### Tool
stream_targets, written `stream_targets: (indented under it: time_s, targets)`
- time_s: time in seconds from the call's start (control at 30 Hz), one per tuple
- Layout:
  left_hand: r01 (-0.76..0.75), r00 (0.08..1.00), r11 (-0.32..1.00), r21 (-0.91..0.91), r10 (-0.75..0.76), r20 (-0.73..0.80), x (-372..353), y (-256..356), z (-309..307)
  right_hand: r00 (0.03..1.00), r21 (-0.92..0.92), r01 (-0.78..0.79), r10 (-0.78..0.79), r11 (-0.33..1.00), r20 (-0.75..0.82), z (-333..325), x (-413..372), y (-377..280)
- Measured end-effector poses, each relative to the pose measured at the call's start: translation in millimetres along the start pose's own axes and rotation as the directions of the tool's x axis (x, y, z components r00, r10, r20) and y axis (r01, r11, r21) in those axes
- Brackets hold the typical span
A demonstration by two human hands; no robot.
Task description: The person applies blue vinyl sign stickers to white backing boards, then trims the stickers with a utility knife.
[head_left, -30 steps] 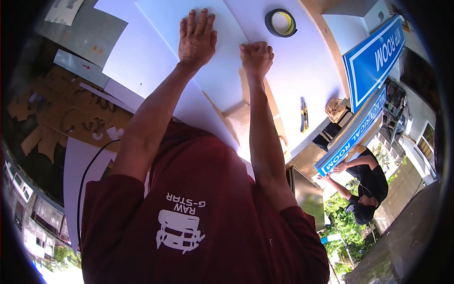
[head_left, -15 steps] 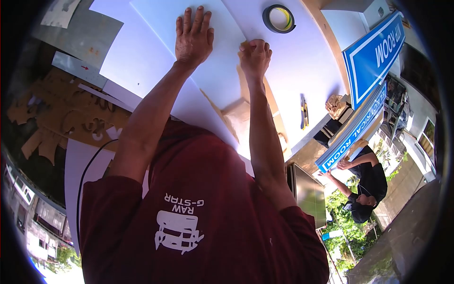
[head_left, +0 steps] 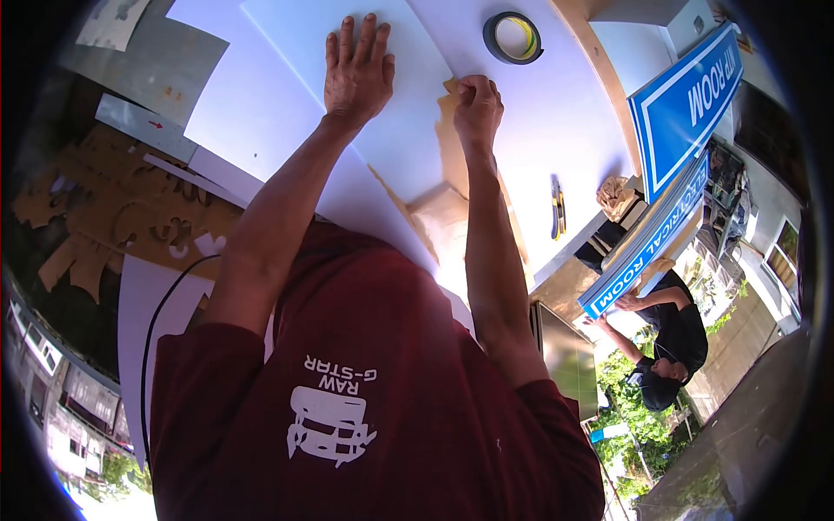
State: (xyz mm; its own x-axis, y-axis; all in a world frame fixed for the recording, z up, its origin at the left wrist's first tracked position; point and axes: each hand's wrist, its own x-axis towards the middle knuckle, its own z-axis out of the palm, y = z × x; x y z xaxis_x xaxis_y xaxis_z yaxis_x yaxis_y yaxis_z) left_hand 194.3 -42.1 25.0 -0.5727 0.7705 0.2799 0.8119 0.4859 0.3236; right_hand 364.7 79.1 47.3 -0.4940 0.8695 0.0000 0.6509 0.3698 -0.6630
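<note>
My left hand [head_left: 358,80] lies flat with its fingers spread on a pale sheet [head_left: 401,95]. To its right, my right hand [head_left: 478,108] is closed, with the fingertips bent in and pressed together just beside the torn top end of a brown paper strip [head_left: 449,122]. What those fingers hold, if anything, is hidden. The strip runs down along the edge of the sheet towards my body, partly behind my right forearm.
A tape roll [head_left: 512,37] lies beyond my right hand. A yellow-black cutter [head_left: 558,207] and crumpled paper [head_left: 615,198] lie to the right. Blue signs [head_left: 691,108] stand at the table's right edge, where another person [head_left: 673,334] holds one. Brown cut-out scraps [head_left: 130,204] are at left.
My right hand has shifted slightly right and towards me, off the strip's top end, so more of the brown paper shows. My left hand has barely moved.
</note>
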Motion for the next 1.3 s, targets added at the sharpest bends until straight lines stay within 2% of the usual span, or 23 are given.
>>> stream_targets:
  time_s: [0.13, 0.3, 0.4, 0.5, 0.6, 0.8, 0.9, 1.0, 1.1, 1.2, 1.3]
  targets:
    - [0.004, 1.000, 1.000, 0.001, -0.004, 0.010, -2, 2, -1, 1.000, -0.154, -0.008, 0.009, 0.988, 0.010, 1, -3, -14]
    - [0.005, 1.000, 1.000, -0.018, -0.005, 0.017, -3, 3, 0, 0.998, -0.119, 0.025, -0.031, 0.993, -0.055, 6, 1, -3]
    - [0.003, 1.000, 1.000, -0.017, -0.003, 0.004, -3, 0, 1, 0.999, -0.071, 0.009, -0.011, 0.997, -0.038, 3, 3, -4]
    - [0.007, 1.000, 1.000, -0.020, -0.007, -0.002, -1, 1, 2, 1.000, -0.208, 0.022, -0.024, 0.978, -0.011, 2, -1, -15]
    - [0.002, 1.000, 1.000, -0.020, -0.002, -0.009, 2, 0, 2, 0.997, -0.155, 0.053, -0.060, 0.986, -0.039, 5, -2, -16]
    - [0.012, 1.000, 0.999, -0.035, -0.012, 0.006, -1, 1, 0, 0.995, -0.169, 0.062, -0.074, 0.984, -0.067, 5, 7, -7]
    - [0.007, 1.000, 1.000, -0.022, -0.007, -0.008, 1, 0, 0, 0.998, -0.120, -0.051, 0.055, 0.991, 0.023, -10, 10, -8]
    - [0.005, 1.000, 1.000, -0.029, -0.005, -0.010, -2, 1, 1, 0.994, -0.167, -0.058, 0.073, 0.984, 0.086, -15, 9, -16]
    - [0.010, 1.000, 0.999, -0.044, -0.010, -0.013, -3, 2, 1, 0.995, -0.216, 0.070, -0.053, 0.974, 0.086, -9, 9, -18]
    - [0.011, 1.000, 0.999, -0.037, -0.012, -0.008, -1, 1, 0, 0.967, -0.421, 0.242, -0.182, 0.874, 0.178, -12, 9, -31]
    - [0.010, 1.000, 0.999, -0.050, -0.011, -0.009, -1, 1, 1, 0.956, -0.626, 0.253, -0.092, 0.737, 0.277, -8, 9, -50]
